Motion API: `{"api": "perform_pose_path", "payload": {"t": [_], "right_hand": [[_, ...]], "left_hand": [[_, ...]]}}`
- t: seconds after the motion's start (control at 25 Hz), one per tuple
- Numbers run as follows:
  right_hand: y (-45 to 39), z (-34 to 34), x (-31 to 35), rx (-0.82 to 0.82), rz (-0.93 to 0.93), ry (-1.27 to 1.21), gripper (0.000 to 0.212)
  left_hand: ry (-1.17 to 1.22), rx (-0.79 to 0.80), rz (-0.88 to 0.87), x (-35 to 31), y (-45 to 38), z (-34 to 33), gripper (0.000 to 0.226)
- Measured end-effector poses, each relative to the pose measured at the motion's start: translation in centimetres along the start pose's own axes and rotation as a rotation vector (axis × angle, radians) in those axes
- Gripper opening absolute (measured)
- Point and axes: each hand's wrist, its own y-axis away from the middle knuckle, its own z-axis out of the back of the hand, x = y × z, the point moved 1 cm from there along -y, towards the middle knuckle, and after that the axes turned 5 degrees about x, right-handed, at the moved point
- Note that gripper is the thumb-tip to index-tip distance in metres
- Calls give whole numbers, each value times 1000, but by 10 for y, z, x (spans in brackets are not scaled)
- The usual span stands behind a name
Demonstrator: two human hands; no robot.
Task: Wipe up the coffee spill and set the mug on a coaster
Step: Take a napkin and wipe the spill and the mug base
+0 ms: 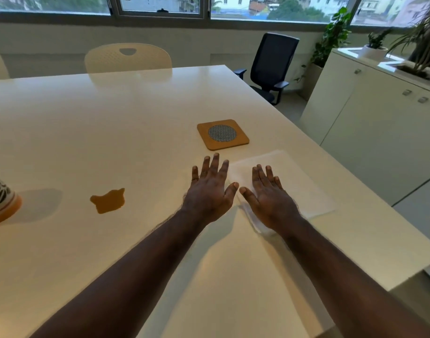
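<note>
We find both hands flat, fingers spread, grasping nothing: our right hand (pixel 270 198) rests on the white cloth (pixel 294 181), our left hand (pixel 209 189) on the bare table (pixel 111 123) just beside it. The coaster (pixel 223 134) lies just beyond the cloth; spill (pixel 108 200) and mug (pixel 0 200) sit well left.
</note>
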Motion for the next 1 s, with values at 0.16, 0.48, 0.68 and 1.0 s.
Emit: {"api": "perform_pose_path", "payload": {"t": [0.16, 0.48, 0.68, 1.0], "right_hand": [[6, 9, -42, 42, -27, -67, 68], [9, 9, -87, 108, -29, -48, 59], [6, 8, -95, 115, -13, -54, 57], [3, 11, -101, 120, -14, -154, 54]], "left_hand": [[-37, 78, -67, -31, -10, -24, 64], [-71, 102, -223, -69, -11, -46, 54], [-183, 0, -328, -86, 0, -39, 56], [-254, -39, -396, -90, 8, -45, 47]]}}
